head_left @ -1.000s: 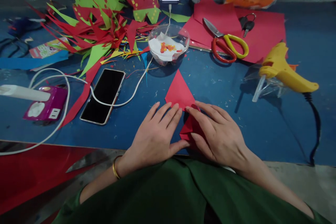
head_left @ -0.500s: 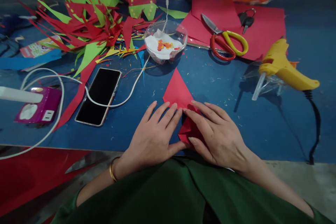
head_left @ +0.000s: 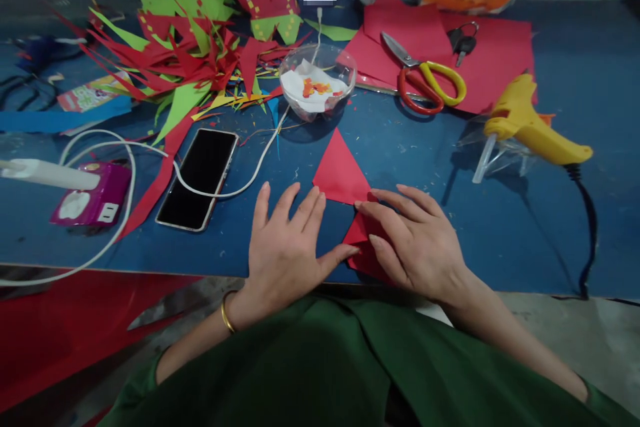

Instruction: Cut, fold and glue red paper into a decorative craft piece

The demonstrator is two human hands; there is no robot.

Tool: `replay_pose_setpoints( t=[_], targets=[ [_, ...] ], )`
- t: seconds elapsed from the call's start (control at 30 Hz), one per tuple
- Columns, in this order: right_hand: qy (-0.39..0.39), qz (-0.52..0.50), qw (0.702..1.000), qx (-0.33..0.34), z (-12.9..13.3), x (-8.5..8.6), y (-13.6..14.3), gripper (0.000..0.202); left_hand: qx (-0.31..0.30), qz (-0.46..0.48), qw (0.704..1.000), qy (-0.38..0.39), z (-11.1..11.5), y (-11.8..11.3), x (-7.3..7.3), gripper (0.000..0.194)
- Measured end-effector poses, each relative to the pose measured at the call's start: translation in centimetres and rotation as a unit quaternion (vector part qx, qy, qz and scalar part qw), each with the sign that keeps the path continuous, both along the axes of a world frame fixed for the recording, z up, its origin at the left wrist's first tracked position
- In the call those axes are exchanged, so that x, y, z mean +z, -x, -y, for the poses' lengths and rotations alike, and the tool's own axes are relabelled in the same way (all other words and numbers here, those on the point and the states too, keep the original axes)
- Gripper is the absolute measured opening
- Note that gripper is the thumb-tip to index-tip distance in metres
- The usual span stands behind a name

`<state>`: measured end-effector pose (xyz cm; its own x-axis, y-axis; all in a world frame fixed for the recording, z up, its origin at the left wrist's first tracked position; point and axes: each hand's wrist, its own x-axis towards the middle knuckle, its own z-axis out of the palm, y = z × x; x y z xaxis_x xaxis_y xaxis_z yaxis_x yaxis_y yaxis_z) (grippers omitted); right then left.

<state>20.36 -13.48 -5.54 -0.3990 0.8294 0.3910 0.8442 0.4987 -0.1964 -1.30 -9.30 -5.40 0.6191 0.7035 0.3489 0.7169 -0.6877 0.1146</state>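
A piece of red paper [head_left: 341,173], folded with a pointed top, lies on the blue table in front of me. My left hand [head_left: 287,243] is flat with its fingers spread; its fingertips touch the paper's left corner and its thumb rests at a lower red paper part [head_left: 356,230]. My right hand [head_left: 417,240] lies over the right side, fingers stretched out, fingertips at the fold between the two parts. Much of the lower part is hidden under the right hand.
Scissors [head_left: 420,73] and keys [head_left: 463,42] lie on red sheets [head_left: 505,53]. A yellow glue gun [head_left: 530,123] is at right. A clear bowl [head_left: 319,83] holds paper bits. Left are a phone [head_left: 199,179], a white cable [head_left: 230,195], a purple adapter [head_left: 95,197] and paper strips [head_left: 210,60].
My left hand has slid left, from the middle of the paper's lower edge to its left corner, baring that edge. My right hand has shifted slightly right and stays on the paper.
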Motion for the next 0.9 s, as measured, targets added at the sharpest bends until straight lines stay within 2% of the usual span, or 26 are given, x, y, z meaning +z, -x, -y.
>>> replay_pose_setpoints(
  t=[0.07,0.13,0.27,0.33,0.6,0.9],
  targets=[
    [-0.003,0.002,1.000,-0.002,0.03,-0.07,0.01,0.036,0.023,0.009,1.000,-0.005,0.12,0.11,-0.19,0.080],
    [-0.007,0.004,1.000,-0.002,0.09,-0.15,0.03,0.035,0.014,0.007,1.000,-0.004,0.13,0.15,-0.25,0.081],
    [-0.004,0.004,1.000,-0.005,0.23,-0.33,0.02,0.035,-0.103,-0.030,0.994,0.031,-0.12,0.01,-0.10,0.069],
    [-0.001,0.000,1.000,-0.005,0.27,-0.38,0.01,0.036,-0.130,-0.039,0.989,0.052,-0.24,-0.08,-0.06,0.071],
    [0.009,-0.009,1.000,-0.008,0.19,-0.35,0.00,0.039,-0.125,-0.037,0.988,0.080,-0.20,-0.07,-0.11,0.080],
    [0.011,-0.031,0.999,-0.011,0.17,-0.18,-0.15,0.043,-0.126,-0.049,0.988,0.079,-0.38,-0.36,0.14,0.077]
  ],
)
